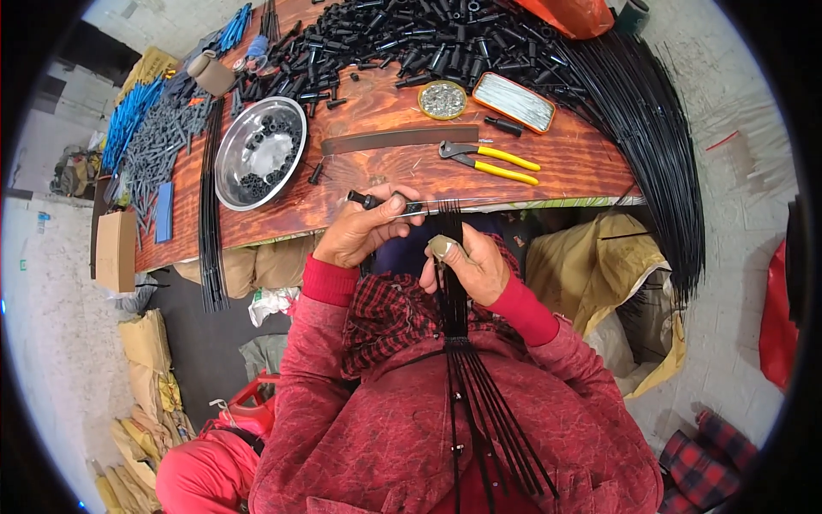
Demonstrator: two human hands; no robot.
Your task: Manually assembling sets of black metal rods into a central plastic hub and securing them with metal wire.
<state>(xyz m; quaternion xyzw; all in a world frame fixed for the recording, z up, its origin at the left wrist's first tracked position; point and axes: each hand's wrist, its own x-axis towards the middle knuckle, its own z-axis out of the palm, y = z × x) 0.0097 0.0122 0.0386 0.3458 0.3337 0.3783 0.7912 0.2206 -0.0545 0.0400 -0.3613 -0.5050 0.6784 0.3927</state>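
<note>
Near the table's front edge, my left hand [366, 230] is closed around a black plastic tube-shaped part [363, 200], its thumb pressed on it. Just to the right, my right hand [479, 267] grips a bundle of thin black rods [455, 319] that runs down over my lap and fans out at the lower end. A tan wrap [446, 248] covers that hand's thumb tip. The upper rod ends stand close to the held part; whether they touch is unclear. Beyond my hands lie end-cutting pliers [467, 154] with yellow handles and a dark flat bar [400, 139].
A metal bowl [225, 163] of small black rings stands at left. Black tubular parts [385, 38] are heaped at the back, near a round tin [443, 100] and a tray of pins [514, 102]. Long black rods [659, 171] overhang the right edge; an open sack [591, 265] sits below.
</note>
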